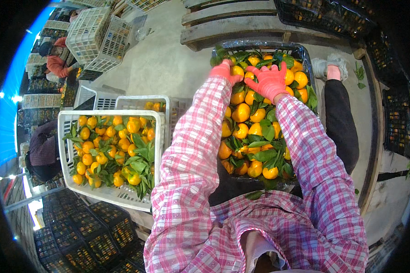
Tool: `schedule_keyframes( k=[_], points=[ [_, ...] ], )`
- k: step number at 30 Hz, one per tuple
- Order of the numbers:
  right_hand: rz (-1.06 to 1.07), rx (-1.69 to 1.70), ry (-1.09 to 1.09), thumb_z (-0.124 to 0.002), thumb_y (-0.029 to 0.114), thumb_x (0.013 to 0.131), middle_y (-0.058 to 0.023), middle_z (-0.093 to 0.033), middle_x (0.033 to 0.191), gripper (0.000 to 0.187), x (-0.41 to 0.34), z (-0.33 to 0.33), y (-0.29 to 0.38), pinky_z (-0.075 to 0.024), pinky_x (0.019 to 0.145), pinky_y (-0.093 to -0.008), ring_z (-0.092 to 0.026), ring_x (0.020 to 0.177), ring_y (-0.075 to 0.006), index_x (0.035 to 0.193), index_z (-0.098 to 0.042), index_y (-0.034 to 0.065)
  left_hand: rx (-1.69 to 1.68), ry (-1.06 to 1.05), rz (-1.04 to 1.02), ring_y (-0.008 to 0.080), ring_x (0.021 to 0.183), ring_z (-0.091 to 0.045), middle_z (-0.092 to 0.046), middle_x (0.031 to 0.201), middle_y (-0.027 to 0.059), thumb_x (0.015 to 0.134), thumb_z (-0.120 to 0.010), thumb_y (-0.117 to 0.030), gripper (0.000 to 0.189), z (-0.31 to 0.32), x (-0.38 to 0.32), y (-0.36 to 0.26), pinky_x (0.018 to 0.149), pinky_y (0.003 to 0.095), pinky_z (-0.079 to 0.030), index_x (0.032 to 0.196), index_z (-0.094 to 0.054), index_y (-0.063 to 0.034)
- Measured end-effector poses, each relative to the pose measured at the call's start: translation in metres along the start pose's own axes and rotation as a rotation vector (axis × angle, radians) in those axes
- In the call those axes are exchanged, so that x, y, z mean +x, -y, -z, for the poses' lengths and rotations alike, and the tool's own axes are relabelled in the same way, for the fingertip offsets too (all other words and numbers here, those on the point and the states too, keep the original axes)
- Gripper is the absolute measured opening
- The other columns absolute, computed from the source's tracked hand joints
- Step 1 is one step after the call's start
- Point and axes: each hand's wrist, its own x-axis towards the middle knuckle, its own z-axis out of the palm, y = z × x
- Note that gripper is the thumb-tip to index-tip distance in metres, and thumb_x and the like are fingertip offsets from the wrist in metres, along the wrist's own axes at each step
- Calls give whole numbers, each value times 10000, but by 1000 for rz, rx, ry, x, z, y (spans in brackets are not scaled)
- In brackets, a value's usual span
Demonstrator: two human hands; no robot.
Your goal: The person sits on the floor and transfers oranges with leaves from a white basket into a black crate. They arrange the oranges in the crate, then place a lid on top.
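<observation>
A dark crate point(307, 58) lined with clear plastic stands before me, filled with leafy mandarins point(241, 112). My left hand point(225, 72), in a coral knit glove, is at the crate's far left corner. Its fingers and thumb lie on either side of one orange mandarin point(237, 71). Beside it my right hand point(268, 81), gloved alike, rests palm down on the fruit with its fingers spread. The fruit beneath that palm is hidden. Green leaves point(264, 155) stick out among the mandarins nearest my body.
At left stands a white plastic crate point(109, 112) of leafy mandarins, with another white crate point(141, 98) behind it. A wooden pallet point(229, 32) lies beyond. Stacked black crates point(85, 235) fill the lower left. Other people point(57, 65) work at far left. My leg point(340, 126) flanks the crate.
</observation>
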Motion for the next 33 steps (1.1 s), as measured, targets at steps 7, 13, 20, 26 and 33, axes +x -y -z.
schedule_keyframes(
  k=[7, 13, 20, 26, 33],
  points=[
    [26, -11, -40, -458, 585, 937, -69, -582, 1367, 546, 5, -12, 4, -170, 1126, -650, -525, 1240, -304, 1400, -533, 306, 60, -7, 66, 404, 1083, -644, -665, 1139, 261, 817, -743, -441, 654, -17, -18, -5, 924, 469, -518, 1268, -541, -13],
    [145, 126, -44, -368, 452, 1004, -59, -540, 1440, 524, 27, -33, 30, -295, 1122, -503, -489, 1308, -319, 1496, -416, 279, -76, 137, 94, 384, 1211, -582, -591, 1301, 265, 879, -632, -334, 608, -7, -14, -6, 1003, 452, -481, 1393, -485, -46],
    [113, 52, -168, -463, 517, 964, -78, -620, 1319, 529, 24, -43, 35, -360, 1044, -478, -559, 1172, -321, 1445, -494, 299, -441, 33, -52, 293, 1046, -619, -633, 1121, 181, 911, -605, -189, 382, 20, -53, -9, 914, 389, -509, 1252, -549, -25],
    [144, 137, -172, -563, 566, 894, -90, -614, 1317, 572, 15, -37, 37, -367, 1019, -472, -551, 1180, -332, 1390, -538, 283, -619, -1301, 113, 215, 904, -651, -670, 966, 109, 938, -582, -64, 202, 137, -197, 132, 837, 334, -532, 1130, -603, -7],
    [130, 122, -122, -557, 567, 881, -86, -625, 1317, 625, 14, -26, 38, -375, 1002, -464, -559, 1139, -337, 1417, -502, 250, 350, -306, 824, 408, 1130, -622, -639, 1202, 264, 726, -849, -429, 885, 108, -214, 300, 963, 461, -501, 1440, -452, -90]
  ],
)
